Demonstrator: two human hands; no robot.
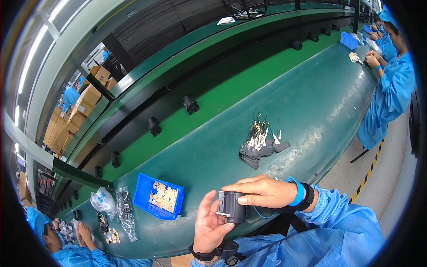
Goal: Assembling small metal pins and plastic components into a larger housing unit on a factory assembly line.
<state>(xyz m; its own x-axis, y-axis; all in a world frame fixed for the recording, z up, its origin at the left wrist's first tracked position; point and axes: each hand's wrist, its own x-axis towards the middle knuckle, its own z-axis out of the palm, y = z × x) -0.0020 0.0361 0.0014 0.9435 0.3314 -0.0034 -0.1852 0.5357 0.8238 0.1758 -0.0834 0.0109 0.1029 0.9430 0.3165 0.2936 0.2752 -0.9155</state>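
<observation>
Between my two hands is a black plastic housing [234, 208] with a rounded body and a pale strip along its left side. My left hand [209, 224] cradles it from the left and below, its thumb against the lower edge and its fingers raised behind. Across the top lies my right hand [262, 192], thumb pressed on the housing's face and fingers stretched over its upper edge. Beyond my hands, on the green bench [204, 155], rests a pile of black parts with thin leads and white tips [260, 140]. Whether the housing holds inner parts is hidden.
A blue bin [178, 209] of small tan pieces stands left of my hands, beside clear plastic bags [126, 213]. Black units [191, 104] sit along the bright green belt [231, 84]. Co-workers in blue smocks sit at far right [391, 89] and lower left [89, 256].
</observation>
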